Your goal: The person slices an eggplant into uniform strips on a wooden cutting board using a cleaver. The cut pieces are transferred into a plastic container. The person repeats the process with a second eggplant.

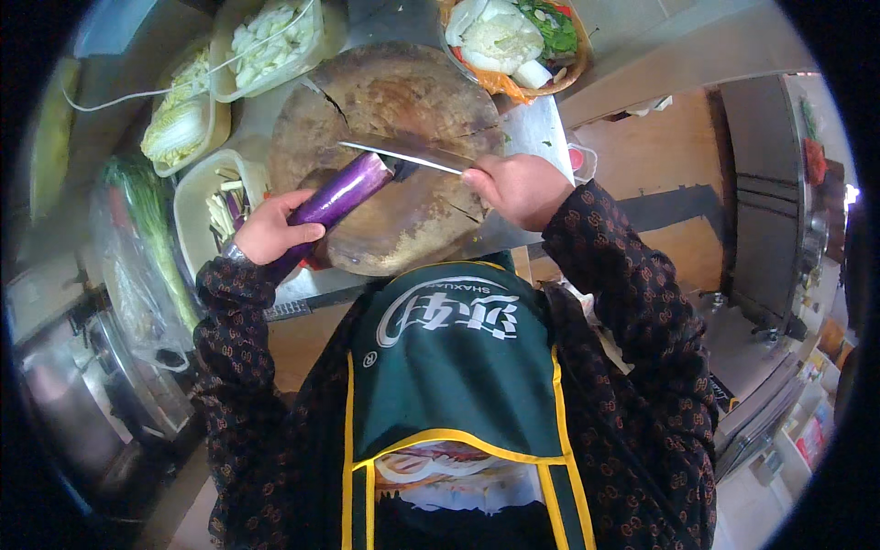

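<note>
My left hand [273,227] grips a long purple eggplant [344,189], which slants over the left part of a round wooden chopping block [399,103]. The eggplant's upper end is cut and shows pale flesh. In my right hand [515,187] is a kitchen knife [405,157] with its edge-on blade reaching left across the block, close to that cut end. A dark piece lies partly hidden beneath the blade; I cannot tell what it is. Cracks run through the worn wood of the block.
Left of the block stand plastic tubs: one of cut eggplant strips [227,210], one of napa cabbage [180,134], one of pale cut vegetable pieces [275,45]. Bagged scallions [155,240] lie further left. A basket [584,58] of vegetables sits at the back right. A white cord [148,94] crosses the tubs.
</note>
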A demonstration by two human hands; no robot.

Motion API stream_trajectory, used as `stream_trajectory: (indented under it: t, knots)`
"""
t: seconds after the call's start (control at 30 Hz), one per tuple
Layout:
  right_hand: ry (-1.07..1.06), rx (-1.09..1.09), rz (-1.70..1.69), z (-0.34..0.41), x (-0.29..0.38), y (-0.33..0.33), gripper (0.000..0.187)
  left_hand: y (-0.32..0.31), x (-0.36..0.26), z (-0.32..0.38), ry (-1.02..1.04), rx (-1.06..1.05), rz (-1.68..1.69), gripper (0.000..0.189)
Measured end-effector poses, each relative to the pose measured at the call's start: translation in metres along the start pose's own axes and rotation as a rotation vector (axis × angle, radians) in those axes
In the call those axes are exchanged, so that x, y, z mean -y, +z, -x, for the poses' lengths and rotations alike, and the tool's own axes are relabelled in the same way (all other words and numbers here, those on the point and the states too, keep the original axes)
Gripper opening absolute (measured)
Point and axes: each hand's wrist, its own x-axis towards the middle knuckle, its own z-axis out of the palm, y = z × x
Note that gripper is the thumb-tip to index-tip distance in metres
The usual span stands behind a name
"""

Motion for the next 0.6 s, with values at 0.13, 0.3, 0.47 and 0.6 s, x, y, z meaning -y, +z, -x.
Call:
stream_trajectory:
  t: [0.13, 0.3, 0.47, 0.6]
  knots:
    - [0.064, -0.058, -0.222, 0.013, 0.001, 0.005, 0.046, -0.020, 0.004, 0.004, 0.052, -0.062, 0.206, 0.063]
    - [0.330, -0.030, -0.802, 0.037, 0.012, 0.011, 0.049, -0.009, -0.003, 0.000, 0.129, -0.278, 0.133, 0.057]
    - [0.429, -0.034, -0.929, 0.055, 0.024, 0.013, 0.052, 0.051, 0.001, -0.013, 0.249, -0.541, -0.801, 0.066]
    - [0.460, 0.013, -0.896, 0.061, 0.023, 0.017, 0.055, 0.068, 0.012, -0.014, 0.294, -0.558, -0.793, 0.065]
